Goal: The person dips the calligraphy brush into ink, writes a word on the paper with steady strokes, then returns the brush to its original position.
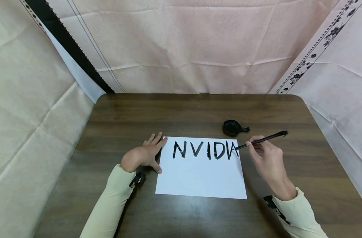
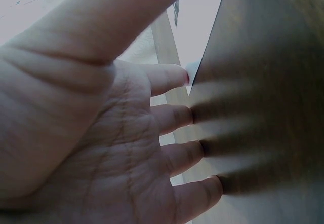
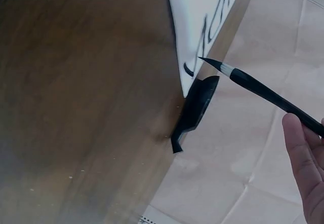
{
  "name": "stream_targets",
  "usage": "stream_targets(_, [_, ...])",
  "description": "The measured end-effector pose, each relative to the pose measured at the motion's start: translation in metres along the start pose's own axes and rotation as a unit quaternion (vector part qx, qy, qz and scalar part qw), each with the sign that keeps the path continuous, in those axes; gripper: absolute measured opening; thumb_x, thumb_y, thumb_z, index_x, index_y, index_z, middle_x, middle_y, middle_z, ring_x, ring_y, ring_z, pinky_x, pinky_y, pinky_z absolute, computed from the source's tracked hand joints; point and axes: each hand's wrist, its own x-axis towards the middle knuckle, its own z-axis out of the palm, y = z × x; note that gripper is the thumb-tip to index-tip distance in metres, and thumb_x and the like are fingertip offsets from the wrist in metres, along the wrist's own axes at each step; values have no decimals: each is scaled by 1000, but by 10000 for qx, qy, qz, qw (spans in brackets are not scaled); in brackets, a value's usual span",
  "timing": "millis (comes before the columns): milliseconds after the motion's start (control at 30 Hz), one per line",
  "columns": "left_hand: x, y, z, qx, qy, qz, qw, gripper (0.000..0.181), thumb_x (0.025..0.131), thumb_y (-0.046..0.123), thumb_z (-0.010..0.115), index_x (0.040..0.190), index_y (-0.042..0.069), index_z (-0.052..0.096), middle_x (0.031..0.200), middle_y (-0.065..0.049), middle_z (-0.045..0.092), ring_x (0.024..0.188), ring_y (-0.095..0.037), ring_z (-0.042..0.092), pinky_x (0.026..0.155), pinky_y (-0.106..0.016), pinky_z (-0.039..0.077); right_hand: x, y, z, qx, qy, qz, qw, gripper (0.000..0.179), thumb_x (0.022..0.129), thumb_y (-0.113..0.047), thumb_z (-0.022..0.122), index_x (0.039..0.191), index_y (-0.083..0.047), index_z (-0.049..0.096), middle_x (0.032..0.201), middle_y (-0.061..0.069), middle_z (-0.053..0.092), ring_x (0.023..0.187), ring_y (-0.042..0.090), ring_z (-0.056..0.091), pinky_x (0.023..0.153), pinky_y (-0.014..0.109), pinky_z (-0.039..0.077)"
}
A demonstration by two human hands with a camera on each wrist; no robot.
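Note:
A white sheet of paper (image 1: pixel 200 178) lies on the table with large black letters reading "NVIDIA" (image 1: pixel 208 150) along its top, the last strokes close to the right edge. My left hand (image 1: pixel 145 154) has its fingers spread, with the index fingertip and thumb at the sheet's left edge. In the left wrist view its fingertips (image 2: pixel 177 75) touch the paper's corner and the table. My right hand (image 1: pixel 269 160) pinches a black writing brush (image 1: pixel 270 137), held slanted. The brush tip (image 3: pixel 208 62) is at the final letter; whether it touches the paper I cannot tell.
A small black ink dish (image 1: pixel 232 127) with a short handle stands just beyond the sheet's upper right corner. The brown wooden table (image 1: pixel 187 215) has rounded far corners. Pale patterned cloth (image 1: pixel 181 46) hangs behind and beside it.

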Motion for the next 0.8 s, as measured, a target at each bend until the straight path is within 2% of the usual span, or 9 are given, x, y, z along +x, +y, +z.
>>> stream_targets(233, [0,2,0,35,-5,-45,10000,135,77,35,97,172,16,3,177,-13,-15,162,-39,-14,127,-66,9,-3,5,3,109,105,9,9999,4,99,0,72,99,3,70,94,17,75,86,35,77,81,-4,40])
stream_targets(433, [0,3,0,6,-11,-41,10000,135,77,35,97,172,16,3,177,-13,-15,162,-39,-14,127,-65,7,-5,6,3,136,52,76,9999,3,99,1,72,99,4,70,94,17,75,87,35,77,81,-3,42])
stream_targets(800, [1,1,0,-9,-1,-41,10000,136,76,36,97,172,17,2,177,-13,-15,162,-39,-15,126,-66,7,-8,13,-2,-28,43,198,9998,4,97,3,73,100,4,70,94,18,75,88,36,77,81,-5,38])
